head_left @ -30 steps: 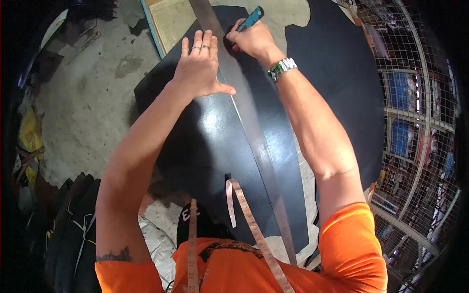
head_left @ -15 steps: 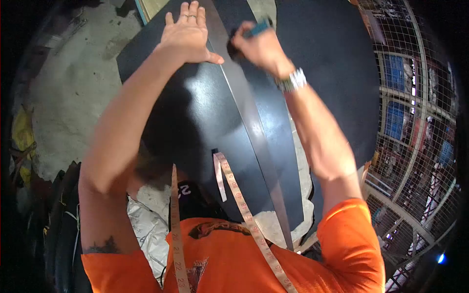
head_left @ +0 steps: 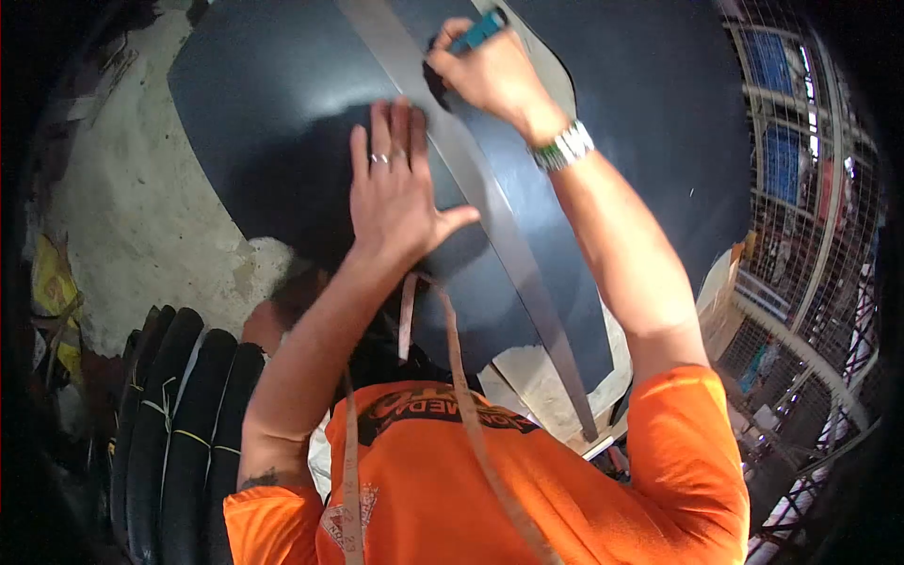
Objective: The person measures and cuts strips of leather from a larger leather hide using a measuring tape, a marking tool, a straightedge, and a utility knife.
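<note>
A long metal straightedge (head_left: 527,273) lies diagonally across a dark, smooth sheet (head_left: 254,94). My left hand (head_left: 391,202) rests flat on the sheet with its fingers stretched out; its thumb reaches the straightedge's left edge. Farther up, my right hand (head_left: 490,80) grips a teal, pen-like tool (head_left: 478,30) with a dark end, close to the straightedge's right side. The tool's working tip is hidden by my fingers and shadow. A tape measure (head_left: 461,367) hangs from my neck over the orange shirt, its loose end near my left forearm.
Black rolls (head_left: 174,424) tied with cord stand at lower left. Another dark sheet (head_left: 650,104) lies to the right. Beyond it is a wire mesh rack (head_left: 810,188) with blue crates (head_left: 782,155). Pale concrete floor (head_left: 122,207) shows on the left.
My left hand has slid down along the straightedge, nearer my body. My right hand stays by the upper straightedge, still gripping the teal tool. The view has shifted, showing more of the black rolls.
</note>
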### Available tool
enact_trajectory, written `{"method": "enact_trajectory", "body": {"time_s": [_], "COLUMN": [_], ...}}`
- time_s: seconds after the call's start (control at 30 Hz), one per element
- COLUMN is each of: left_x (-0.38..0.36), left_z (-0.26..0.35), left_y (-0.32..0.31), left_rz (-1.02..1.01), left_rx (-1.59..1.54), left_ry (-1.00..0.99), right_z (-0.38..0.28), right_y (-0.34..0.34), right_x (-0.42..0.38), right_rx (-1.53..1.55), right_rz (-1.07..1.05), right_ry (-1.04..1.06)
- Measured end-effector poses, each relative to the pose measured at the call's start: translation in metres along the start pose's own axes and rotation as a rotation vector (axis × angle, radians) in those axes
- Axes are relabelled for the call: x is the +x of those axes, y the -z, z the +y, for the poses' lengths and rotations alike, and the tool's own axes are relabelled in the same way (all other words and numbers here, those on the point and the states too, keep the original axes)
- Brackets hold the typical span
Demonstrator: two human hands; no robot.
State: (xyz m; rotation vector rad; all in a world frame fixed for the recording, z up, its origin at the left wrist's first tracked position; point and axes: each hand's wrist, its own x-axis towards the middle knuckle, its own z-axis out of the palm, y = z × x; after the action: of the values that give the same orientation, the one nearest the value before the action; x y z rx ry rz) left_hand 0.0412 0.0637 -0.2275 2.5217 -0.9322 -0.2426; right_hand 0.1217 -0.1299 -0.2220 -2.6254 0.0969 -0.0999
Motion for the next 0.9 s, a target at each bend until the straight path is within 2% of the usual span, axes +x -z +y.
{"method": "enact_trajectory", "body": {"time_s": [0.07, 0.1, 0.13, 0.2, 0.23, 0.27, 0.3, 0.33, 0.37, 0.4, 0.47, 0.53, 0.57, 0.6, 0.63, 0.67, 0.73, 0.8, 0.9], "left_x": [0.0, 0.0, 0.001, 0.005, 0.008, 0.009, 0.012, 0.014, 0.015, 0.013, 0.01, 0.009, -0.002, 0.0, -0.022, -0.043, -0.124, -0.185, -0.213], "left_z": [0.013, 0.017, 0.023, 0.03, 0.035, 0.039, 0.038, 0.04, 0.04, 0.038, 0.041, 0.056, 0.053, 0.049, 0.038, 0.033, 0.122, 0.199, 0.22], "left_y": [0.004, 0.003, 0.008, 0.004, 0.005, 0.005, -0.001, -0.004, -0.004, -0.001, 0.011, 0.025, 0.019, 0.01, -0.025, -0.067, -0.094, -0.109, -0.129], "left_rz": [-0.027, -0.028, -0.064, -0.127, -0.17, -0.22, -0.218, -0.223, -0.231, -0.238, -0.271, -0.411, -0.277, -0.278, -0.017, 0.251, 0.12, -0.073, 0.031], "left_rx": [0.113, 0.195, 0.23, 0.364, 0.42, 0.465, 0.485, 0.475, 0.472, 0.468, 0.426, 0.377, 0.319, 0.353, 0.306, 0.236, 0.137, 0.035, -0.024], "left_ry": [0.035, 0.039, 0.081, 0.124, 0.154, 0.189, 0.202, 0.205, 0.206, 0.212, 0.266, 0.27, 0.226, 0.234, 0.022, -0.178, -0.137, -0.099, -0.057], "right_z": [-0.021, -0.011, -0.021, -0.004, -0.01, -0.013, 0.007, 0.028, 0.052, 0.026, 0.028, 0.03, 0.031, 0.034, 0.045, 0.04, 0.046, 0.05, 0.048], "right_y": [0.017, 0.006, 0.019, 0.018, 0.03, 0.044, 0.038, 0.044, 0.038, 0.079, 0.084, 0.084, 0.082, 0.081, 0.074, 0.077, 0.071, 0.066, 0.064], "right_x": [-0.006, -0.006, -0.013, -0.047, -0.078, -0.113, -0.154, -0.211, -0.273, -0.307, -0.355, -0.358, -0.357, -0.358, -0.363, -0.361, -0.363, -0.363, -0.363], "right_rx": [0.067, 0.054, 0.057, 0.091, 0.027, -0.024, -0.039, 0.021, -0.045, 0.117, 0.177, 0.176, 0.171, 0.18, 0.119, 0.174, 0.099, 0.116, 0.048], "right_rz": [0.033, 0.117, -0.003, -0.058, -0.038, -0.097, -0.086, -0.058, 0.196, -0.168, -0.126, -0.116, -0.133, -0.098, -0.032, -0.089, -0.001, 0.02, 0.034], "right_ry": [-0.11, -0.084, -0.13, -0.132, -0.131, -0.246, -0.22, 0.073, 0.29, -0.072, -0.183, -0.167, -0.217, -0.166, 0.004, -0.107, -0.038, -0.054, -0.001]}}
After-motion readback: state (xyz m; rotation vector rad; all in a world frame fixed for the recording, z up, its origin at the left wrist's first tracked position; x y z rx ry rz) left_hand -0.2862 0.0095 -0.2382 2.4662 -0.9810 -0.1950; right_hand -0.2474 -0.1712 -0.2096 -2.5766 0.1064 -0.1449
